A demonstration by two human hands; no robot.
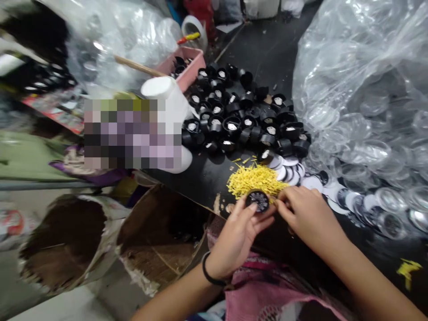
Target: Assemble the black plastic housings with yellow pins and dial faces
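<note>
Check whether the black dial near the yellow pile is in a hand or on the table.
In a hand: the left hand holds the black dial, its thumb over the marked face.

A person's left hand (241,229) holds a round black dial with pale markings (257,200) beside a heap of thin yellow pieces (251,178), the right hand (309,214) close by, as short black cylindrical cases (245,133) crowd the black worktop (272,38).

No text can be read; the black dial (259,200) beside the yellow pile (253,178) is palely but illegibly marked.
</note>
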